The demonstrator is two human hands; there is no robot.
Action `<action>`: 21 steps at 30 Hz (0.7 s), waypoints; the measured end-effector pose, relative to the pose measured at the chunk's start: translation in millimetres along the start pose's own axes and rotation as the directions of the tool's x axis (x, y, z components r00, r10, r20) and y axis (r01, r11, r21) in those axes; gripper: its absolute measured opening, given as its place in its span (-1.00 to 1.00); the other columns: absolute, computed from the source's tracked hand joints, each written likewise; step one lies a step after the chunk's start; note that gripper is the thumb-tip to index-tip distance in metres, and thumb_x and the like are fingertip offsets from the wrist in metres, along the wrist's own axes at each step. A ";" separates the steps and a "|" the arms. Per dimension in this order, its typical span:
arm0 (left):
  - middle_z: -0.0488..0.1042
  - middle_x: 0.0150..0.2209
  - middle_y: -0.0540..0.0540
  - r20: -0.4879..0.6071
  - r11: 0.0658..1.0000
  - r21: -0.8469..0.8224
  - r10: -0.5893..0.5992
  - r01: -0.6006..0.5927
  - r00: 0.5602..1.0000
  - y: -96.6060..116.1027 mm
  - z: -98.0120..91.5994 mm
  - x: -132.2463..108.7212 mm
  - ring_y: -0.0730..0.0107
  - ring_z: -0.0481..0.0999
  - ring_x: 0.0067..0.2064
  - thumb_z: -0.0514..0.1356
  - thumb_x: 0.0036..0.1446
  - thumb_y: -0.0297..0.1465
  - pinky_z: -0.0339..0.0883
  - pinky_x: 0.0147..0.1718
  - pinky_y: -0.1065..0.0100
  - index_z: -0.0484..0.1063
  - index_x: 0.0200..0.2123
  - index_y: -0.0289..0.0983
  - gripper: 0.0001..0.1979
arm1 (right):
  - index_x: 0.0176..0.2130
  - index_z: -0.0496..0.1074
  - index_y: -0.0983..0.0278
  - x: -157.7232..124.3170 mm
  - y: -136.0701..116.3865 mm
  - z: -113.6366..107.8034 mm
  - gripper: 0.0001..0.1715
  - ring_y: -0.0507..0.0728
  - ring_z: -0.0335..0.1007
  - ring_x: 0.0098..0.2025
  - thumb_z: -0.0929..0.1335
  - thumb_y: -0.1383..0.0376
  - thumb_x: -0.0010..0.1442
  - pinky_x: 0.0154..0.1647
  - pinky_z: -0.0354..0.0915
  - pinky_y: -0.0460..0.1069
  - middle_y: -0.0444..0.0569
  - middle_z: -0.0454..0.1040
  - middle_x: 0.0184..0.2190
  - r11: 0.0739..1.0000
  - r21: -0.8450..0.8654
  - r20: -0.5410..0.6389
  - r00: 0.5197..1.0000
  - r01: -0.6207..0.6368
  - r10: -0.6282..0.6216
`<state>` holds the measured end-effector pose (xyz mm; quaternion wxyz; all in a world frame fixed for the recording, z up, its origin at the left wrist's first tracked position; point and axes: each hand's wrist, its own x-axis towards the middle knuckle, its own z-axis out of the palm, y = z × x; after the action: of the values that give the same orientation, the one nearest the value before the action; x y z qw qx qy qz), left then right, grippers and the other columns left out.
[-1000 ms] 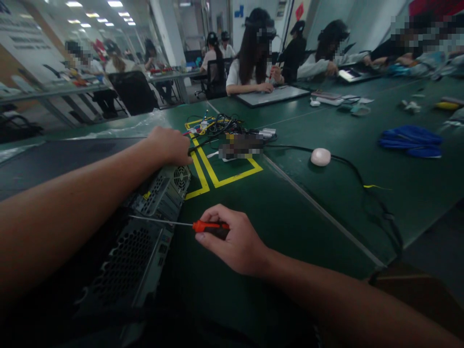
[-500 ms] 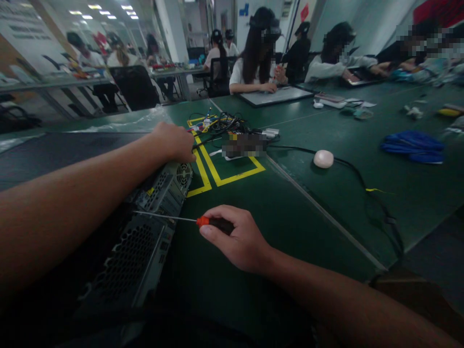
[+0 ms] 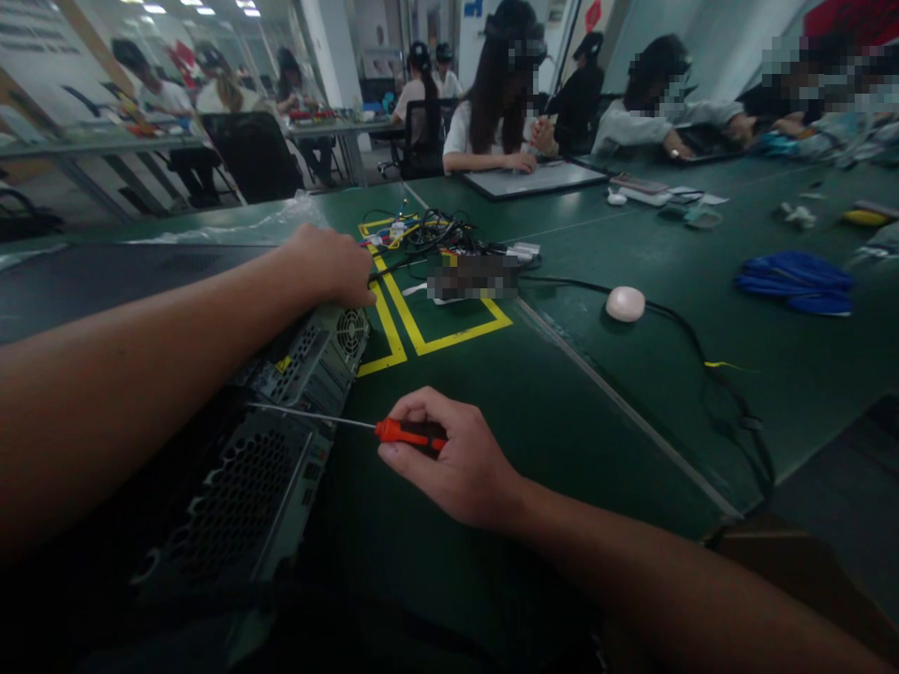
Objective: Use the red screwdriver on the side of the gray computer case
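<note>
A dark desktop computer case [image 3: 140, 271] lies on the green table, its metal back panel [image 3: 309, 468] with perforated grilles and a round fan vent facing right. My left hand [image 3: 333, 267] is curled over the case's far edge, above the vent; its fingertips are partly hidden. In my right hand [image 3: 456, 459] is a red-and-black screwdriver [image 3: 407, 432], gripped by its handle between thumb and fingers. Its long thin shaft points left across the back panel. The tip reaches a dark part of the case, and I cannot tell what it touches.
Beyond my left hand lies a tangle of cables [image 3: 442, 229] on yellow tape marks [image 3: 464, 337]. A pale rounded object [image 3: 625, 304] sits by a black cable [image 3: 674, 323]. Blue folded cloth [image 3: 793, 281] is farther right. Several people work at tables behind.
The screwdriver handle has turned in my right hand, showing more red, and the fingers have shifted slightly. My left hand keeps its place on the case. The view has moved a little.
</note>
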<state>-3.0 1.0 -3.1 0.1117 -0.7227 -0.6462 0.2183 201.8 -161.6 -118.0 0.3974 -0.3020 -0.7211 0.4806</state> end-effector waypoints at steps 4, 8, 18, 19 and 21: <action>0.62 0.24 -0.60 -0.012 1.000 0.002 0.024 -0.024 1.000 -0.7 0.0 -0.9 -0.39 0.58 0.22 0.16 0.33 0.02 0.44 0.21 -0.27 0.57 0.31 -0.50 -0.22 | -0.13 0.51 0.22 -0.4 -0.4 -0.9 -0.81 0.06 0.46 -0.35 0.52 0.21 0.31 -0.26 0.37 -0.01 -0.14 0.57 -0.31 1.000 0.003 0.004 1.000 0.002 -0.002; 0.63 0.22 -0.60 -0.013 0.999 0.030 0.028 -0.028 1.000 -0.8 -0.2 -0.8 -0.40 0.60 0.20 0.15 0.34 0.00 0.47 0.17 -0.26 0.60 0.27 -0.50 -0.26 | -0.12 0.52 0.22 -1.4 -1.1 -1.4 -0.81 0.07 0.47 -0.35 0.52 0.21 0.32 -0.26 0.37 -0.01 -0.14 0.58 -0.32 1.000 0.003 0.010 1.000 -0.008 0.008; 0.63 0.23 -0.58 -0.002 0.999 0.039 0.029 -0.029 1.000 1.1 -4.2 -5.3 -0.35 0.62 0.21 0.15 0.32 -0.02 0.47 0.18 -0.22 0.60 0.28 -0.47 -0.28 | -0.13 0.52 0.23 -0.9 -1.9 -1.2 -0.82 0.06 0.49 -0.34 0.52 0.22 0.32 -0.25 0.38 -0.01 -0.12 0.60 -0.29 1.000 0.001 0.005 1.000 0.000 0.000; 0.63 0.23 -0.58 -0.003 0.999 0.036 0.025 -0.025 1.000 1.0 -3.6 -4.4 -0.37 0.62 0.21 0.15 0.32 -0.02 0.47 0.17 -0.22 0.60 0.28 -0.46 -0.28 | -0.13 0.52 0.23 -0.8 -1.7 -1.3 -0.82 0.06 0.49 -0.34 0.52 0.22 0.32 -0.26 0.37 -0.01 -0.11 0.60 -0.29 1.000 0.002 0.005 1.000 0.006 -0.006; 0.64 0.23 -0.56 -0.001 0.999 0.042 0.009 -0.009 1.000 0.2 -1.6 -1.8 -0.37 0.62 0.21 0.17 0.30 0.00 0.47 0.17 -0.22 0.62 0.27 -0.42 -0.28 | -0.12 0.52 0.24 -0.6 -1.7 -1.5 -0.82 0.07 0.50 -0.33 0.51 0.22 0.32 -0.26 0.37 -0.01 -0.11 0.61 -0.29 1.000 0.002 0.011 1.000 0.013 -0.013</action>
<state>-2.2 -0.6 -1.4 0.1260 -0.7232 -0.6382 0.2319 203.3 -162.0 -116.3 0.3968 -0.2944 -0.7247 0.4803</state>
